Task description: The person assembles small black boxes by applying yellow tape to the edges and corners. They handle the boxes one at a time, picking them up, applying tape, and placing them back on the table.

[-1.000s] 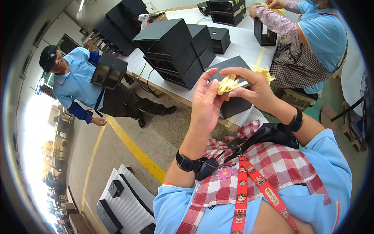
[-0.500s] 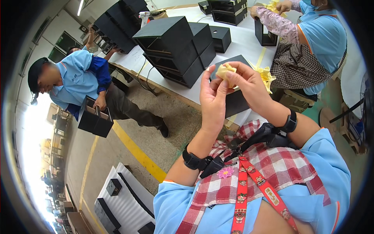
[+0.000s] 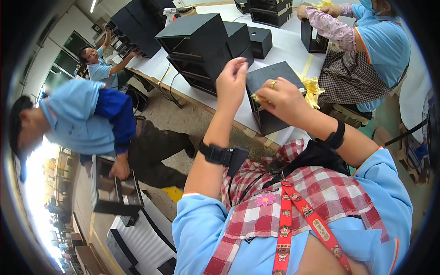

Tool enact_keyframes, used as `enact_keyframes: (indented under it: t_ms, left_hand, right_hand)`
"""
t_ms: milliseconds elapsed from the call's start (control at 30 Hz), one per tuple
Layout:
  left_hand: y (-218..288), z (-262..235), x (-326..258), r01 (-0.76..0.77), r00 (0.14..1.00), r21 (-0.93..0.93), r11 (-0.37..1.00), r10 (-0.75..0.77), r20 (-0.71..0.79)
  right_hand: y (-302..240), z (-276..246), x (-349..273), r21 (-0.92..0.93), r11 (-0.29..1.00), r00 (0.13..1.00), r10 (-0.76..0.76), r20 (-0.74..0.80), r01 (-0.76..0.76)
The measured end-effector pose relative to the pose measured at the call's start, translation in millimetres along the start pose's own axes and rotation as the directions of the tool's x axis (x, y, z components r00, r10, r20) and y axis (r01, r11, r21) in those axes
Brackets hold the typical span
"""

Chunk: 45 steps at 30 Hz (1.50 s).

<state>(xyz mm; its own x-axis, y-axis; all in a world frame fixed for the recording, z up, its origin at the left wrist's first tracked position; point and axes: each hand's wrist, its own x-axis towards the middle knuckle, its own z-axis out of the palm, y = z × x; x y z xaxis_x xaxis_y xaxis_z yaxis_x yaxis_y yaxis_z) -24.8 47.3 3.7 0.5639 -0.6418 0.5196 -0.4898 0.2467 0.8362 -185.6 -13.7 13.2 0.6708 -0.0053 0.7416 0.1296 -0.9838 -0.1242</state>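
My left hand [image 3: 231, 83] is raised beside the stacked black boxes [image 3: 192, 34], its fingers loosely bent and slightly blurred, and nothing shows in them. My right hand [image 3: 286, 100] is closed on a small crumpled wad of yellow tape [image 3: 260, 99], mostly hidden by the fingers. Below and behind that hand stands a black box [image 3: 272, 72] at the near edge of the white-covered table. A heap of crumpled yellow tape [image 3: 312, 93] lies at this box's right side.
At right, a co-worker's sleeved arm [image 3: 332, 30] reaches to a black open frame [image 3: 314, 39]. At left, another person carries a black open box [image 3: 117, 185] in the aisle. A third person [image 3: 98, 66] reaches toward tall black boxes. A heat gun [image 3: 170, 13] lies behind the stack.
My hands have moved apart; the yellow wad stays in the right hand while the left has let go and risen leftward. The person carrying the box has come nearer, at left.
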Motion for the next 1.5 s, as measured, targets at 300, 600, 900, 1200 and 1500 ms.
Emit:
enact_keyframes:
  t_ms: [300, 600, 900, 1200, 1500]
  left_hand:
    - [-17, 25, 14, -0.007, 0.945, 0.467, 0.884, -0.148, 0.293]
    - [-17, 26, 12, -0.051, 0.96, 0.375, 0.925, -0.057, 0.273]
    - [-18, 30, 9, -0.061, 0.973, 0.384, 0.921, -0.03, 0.227]
    - [-23, 38, 7, -0.015, 0.98, 0.334, 0.942, -0.052, 0.193]
    - [-36, 1, -25, -0.127, 0.966, 0.143, 0.982, 0.155, -0.205]
  right_hand:
    - [-1, -18, -9, -0.063, 0.967, 0.949, -0.229, 0.216, 0.248]
    - [6, -26, -12, -0.018, 0.981, 0.924, -0.176, 0.339, 0.193]
    - [3, -45, -14, -0.026, 0.982, 0.869, -0.155, 0.47, 0.189]
    - [16, -76, -58, -0.09, 0.991, 0.949, 0.12, 0.291, -0.097]
    - [15, 12, -2, 0.08, 0.99, 0.982, -0.129, 0.138, 0.119]
